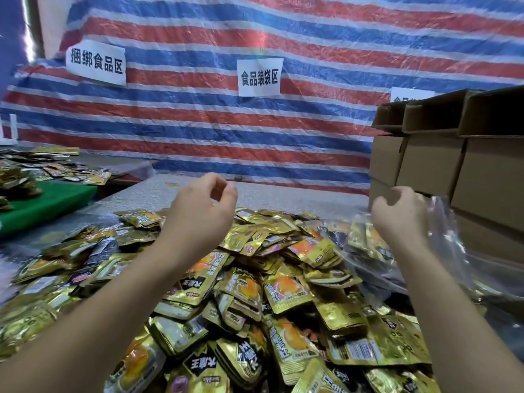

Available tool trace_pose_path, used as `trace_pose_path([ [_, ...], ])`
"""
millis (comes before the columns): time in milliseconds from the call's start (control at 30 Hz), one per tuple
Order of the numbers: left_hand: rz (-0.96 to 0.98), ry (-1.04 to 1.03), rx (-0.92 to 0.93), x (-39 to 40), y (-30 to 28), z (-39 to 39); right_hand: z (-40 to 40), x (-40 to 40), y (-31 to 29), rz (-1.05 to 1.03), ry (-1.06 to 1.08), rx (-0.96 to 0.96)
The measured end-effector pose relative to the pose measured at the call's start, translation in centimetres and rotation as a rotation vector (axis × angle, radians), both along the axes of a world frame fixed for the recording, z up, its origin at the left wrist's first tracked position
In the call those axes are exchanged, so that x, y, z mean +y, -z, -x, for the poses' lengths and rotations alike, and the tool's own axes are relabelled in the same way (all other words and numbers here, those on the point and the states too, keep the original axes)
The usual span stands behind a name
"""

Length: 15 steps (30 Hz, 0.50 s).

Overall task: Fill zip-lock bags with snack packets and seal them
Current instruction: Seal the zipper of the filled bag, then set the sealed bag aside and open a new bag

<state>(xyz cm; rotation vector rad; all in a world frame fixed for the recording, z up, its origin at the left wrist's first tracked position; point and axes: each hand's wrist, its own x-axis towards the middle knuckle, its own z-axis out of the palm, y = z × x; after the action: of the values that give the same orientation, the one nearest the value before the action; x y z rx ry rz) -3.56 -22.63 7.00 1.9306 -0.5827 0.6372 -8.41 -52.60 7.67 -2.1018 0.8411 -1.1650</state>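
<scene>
fingers (pixel 397 194) of the right hand (pixel 402 214) are curled over the upper edge of a clear zip-lock bag (pixel 442 222), gripping it; the bag hangs to the right of the hand, just in front of the cardboard boxes (pixel 453 165); whether it holds packets yet cannot be told; fingers of the left hand (pixel 198 211) are loosely curled with thumb and forefinger close together, raised above the pile and holding nothing visible; gold foil snack packets (pixel 255 293) lie heaped across the bench (pixel 283 191), directly beneath both hands; further clear bags (pixel 368 265), some showing packets inside, lie on the heap at the right.

handling, as a judgement: the bag film is thin, limp and slippery; take it at the stiffer zip strip, one hand on each lip, to hold the mouth apart; the packets are light, flat and slick; gather several by their sealed edges, since a loose stack is likely to slide.
</scene>
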Motion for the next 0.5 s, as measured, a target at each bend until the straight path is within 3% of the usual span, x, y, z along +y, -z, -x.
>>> trace_pose_path([
  [333, -0.139, 0.017, -0.017, 0.1, 0.8, -0.7, 0.0, 8.5, 0.2, 0.152, -0.592, 0.174],
  [500, -0.231, -0.025, -0.054, 0.5, 0.6, -0.9, 1.1, 11.9, -0.3, 0.098, -0.856, 0.173],
])
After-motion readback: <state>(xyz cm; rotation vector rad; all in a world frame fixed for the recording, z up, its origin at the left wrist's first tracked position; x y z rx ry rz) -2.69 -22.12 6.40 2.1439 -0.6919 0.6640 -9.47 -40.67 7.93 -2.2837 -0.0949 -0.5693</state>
